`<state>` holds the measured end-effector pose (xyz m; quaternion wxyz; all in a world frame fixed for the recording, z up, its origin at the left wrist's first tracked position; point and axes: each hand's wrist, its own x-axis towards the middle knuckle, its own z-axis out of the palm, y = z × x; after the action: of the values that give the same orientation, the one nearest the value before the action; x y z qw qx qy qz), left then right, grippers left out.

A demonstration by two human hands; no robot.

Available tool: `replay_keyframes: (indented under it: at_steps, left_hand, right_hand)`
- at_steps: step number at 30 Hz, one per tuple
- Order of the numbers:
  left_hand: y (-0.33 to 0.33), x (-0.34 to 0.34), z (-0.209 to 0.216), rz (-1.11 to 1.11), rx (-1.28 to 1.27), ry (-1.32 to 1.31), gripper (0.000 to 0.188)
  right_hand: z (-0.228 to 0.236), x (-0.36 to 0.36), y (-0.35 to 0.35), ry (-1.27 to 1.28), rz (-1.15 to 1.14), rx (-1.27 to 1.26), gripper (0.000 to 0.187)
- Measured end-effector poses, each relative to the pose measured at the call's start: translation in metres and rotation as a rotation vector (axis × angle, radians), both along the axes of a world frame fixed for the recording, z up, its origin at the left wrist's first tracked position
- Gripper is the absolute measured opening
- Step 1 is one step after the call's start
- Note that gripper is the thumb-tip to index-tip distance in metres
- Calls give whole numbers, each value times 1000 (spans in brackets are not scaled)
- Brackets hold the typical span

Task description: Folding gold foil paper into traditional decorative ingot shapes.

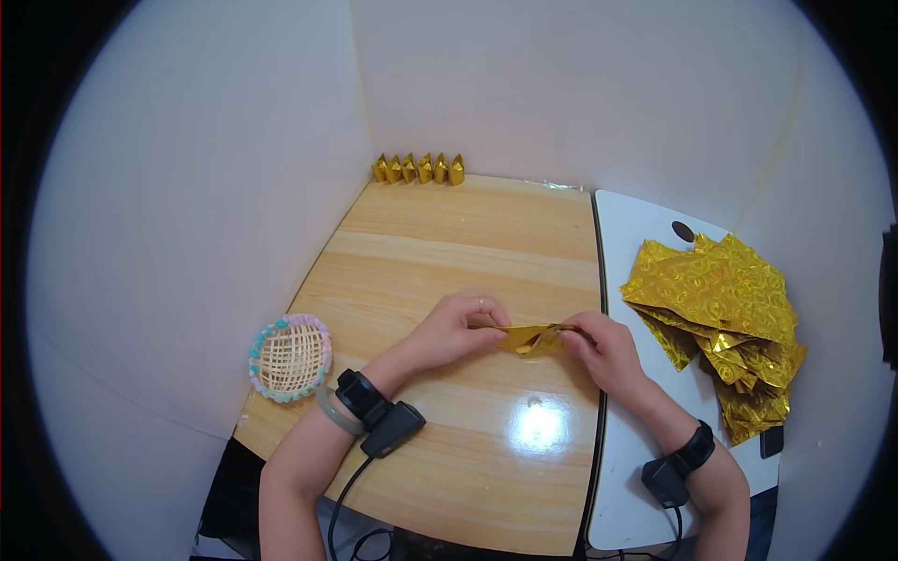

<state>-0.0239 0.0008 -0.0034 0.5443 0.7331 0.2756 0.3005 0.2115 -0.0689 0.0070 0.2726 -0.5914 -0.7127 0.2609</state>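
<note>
Between my two hands, just above the wooden table, is a partly folded piece of gold foil paper [528,338]. My left hand [458,327] pinches its left end between thumb and fingers. At the other end, my right hand [606,352] grips it the same way, the fingertips partly covering the foil. To the right lies a fanned pile of shiny gold foil sheets [716,290]. Several small folded gold foil ingots [425,169] stand in a row at the table's far left corner.
A small woven basket [291,359] with a pastel rim sits at the table's left edge. The wooden tabletop [449,252] meets a white board [622,467] on the right. Pale walls [561,84] enclose the back and sides. Cables hang from both black wrist devices [393,428].
</note>
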Motion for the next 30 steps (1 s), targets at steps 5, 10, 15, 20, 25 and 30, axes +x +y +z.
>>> replay_keyframes:
  at_steps: [5,10,15,20,25,30]
  left_hand:
    - [2,-5,5,52,665,117,13]
    - [5,-11,2,-181,541,258,17]
    - [6,-11,5,-159,396,267,26]
    - [2,-8,8,-205,557,428,38]
    - [2,-8,6,-199,608,433,37]
    - [0,-11,10,-170,628,442,36]
  right_hand:
    - [0,7,2,-123,168,636,19]
    - [-8,13,5,-150,207,495,22]
    - [-10,15,4,-141,140,492,18]
    - [-3,13,-1,-255,93,474,16]
    - [-5,14,-3,-217,89,511,15]
    - [0,12,-8,-293,54,498,13]
